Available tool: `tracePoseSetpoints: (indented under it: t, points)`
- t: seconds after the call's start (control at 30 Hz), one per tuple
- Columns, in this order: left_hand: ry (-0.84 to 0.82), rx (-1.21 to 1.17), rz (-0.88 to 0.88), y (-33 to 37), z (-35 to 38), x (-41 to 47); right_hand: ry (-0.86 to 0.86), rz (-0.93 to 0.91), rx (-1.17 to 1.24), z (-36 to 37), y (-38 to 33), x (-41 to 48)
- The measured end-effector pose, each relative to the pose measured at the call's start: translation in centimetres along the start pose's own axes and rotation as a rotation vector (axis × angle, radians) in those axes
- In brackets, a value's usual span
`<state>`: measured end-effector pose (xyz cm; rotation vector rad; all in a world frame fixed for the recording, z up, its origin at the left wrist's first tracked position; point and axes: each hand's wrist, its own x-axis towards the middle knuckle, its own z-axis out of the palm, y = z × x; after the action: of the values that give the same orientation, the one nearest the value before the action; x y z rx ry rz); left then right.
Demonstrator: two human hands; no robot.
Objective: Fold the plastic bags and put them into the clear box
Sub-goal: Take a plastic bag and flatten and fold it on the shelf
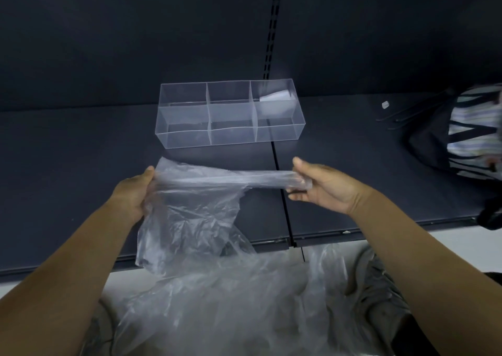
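Observation:
A clear plastic bag [195, 214] hangs stretched between my hands above the front of the dark shelf. My left hand [135, 192] grips its left top edge, and my right hand [323, 187] pinches the bunched right end, pulled into a tight band. The rest of the bag droops down over the shelf's front edge. A heap of more clear plastic bags [244, 309] lies on my lap below. The clear box [231, 135], split into several compartments, stands on the shelf beyond my hands. Its back right compartment holds a folded bag [274, 100].
The dark shelf [68, 165] has a seam down its middle and a dark back panel behind. A striped cloth bag [472, 130] with black straps lies at the far right. A small white scrap [385, 105] sits near it.

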<state>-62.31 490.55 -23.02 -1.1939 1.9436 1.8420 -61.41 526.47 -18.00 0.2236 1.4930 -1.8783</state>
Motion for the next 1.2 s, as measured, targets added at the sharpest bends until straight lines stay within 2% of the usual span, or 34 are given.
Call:
tracePoseSetpoints:
  t: [0.13,0.23,0.37,0.6,0.67,0.73,0.8,0.87,0.93,1.0,1.07,1.13,1.2]
  points:
    - [-0.194,0.113,-0.056,0.0,-1.0,-0.5,0.175,-0.022,-0.286,-1.2,0.5,0.4]
    - [-0.276,0.121,-0.007,0.3,-1.0,-0.9,0.294,-0.075,-0.379,-2.0,0.6,0.5]
    - [-0.160,0.014,0.057,0.5,-0.2,-1.0,0.489,-0.160,-0.374,-2.6,0.7,1.1]
    - [0.033,-0.147,0.027,1.5,0.0,-0.3,0.848,-0.276,-0.245,-3.5,-0.7,2.8]
    - [0.040,-0.122,0.004,1.4,-0.3,-0.5,0.813,-0.297,-0.200,-3.1,-1.4,2.5]
    - [-0.001,-0.106,-0.025,0.9,-0.9,-0.9,0.673,-0.278,-0.236,-1.9,-1.4,1.6]
    - [-0.045,-0.095,-0.027,-0.1,-1.8,-1.6,0.441,-0.224,-0.336,-0.1,-0.4,0.2]
    - [-0.028,-0.095,-0.040,-1.4,-2.9,-2.6,0.161,-0.100,-0.534,1.8,1.5,-1.3]
    - [0.003,-0.103,-0.077,-2.9,-4.1,-4.3,-0.045,0.028,-0.716,3.8,3.9,-2.4]
    - [0.035,-0.094,-0.126,-4.8,-5.0,-6.4,-0.092,0.074,-0.882,5.3,6.5,-2.7]
    - [0.073,-0.082,-0.178,-7.0,-5.4,-8.9,-0.038,0.048,-1.051,6.2,8.6,-2.6]
    - [0.072,-0.081,-0.230,-8.9,-5.5,-11.0,0.009,0.005,-1.064,6.7,9.5,-2.8]
    - [-0.017,-0.130,-0.314,-10.0,-5.4,-11.9,0.035,-0.036,-1.011,6.9,9.5,-2.9]
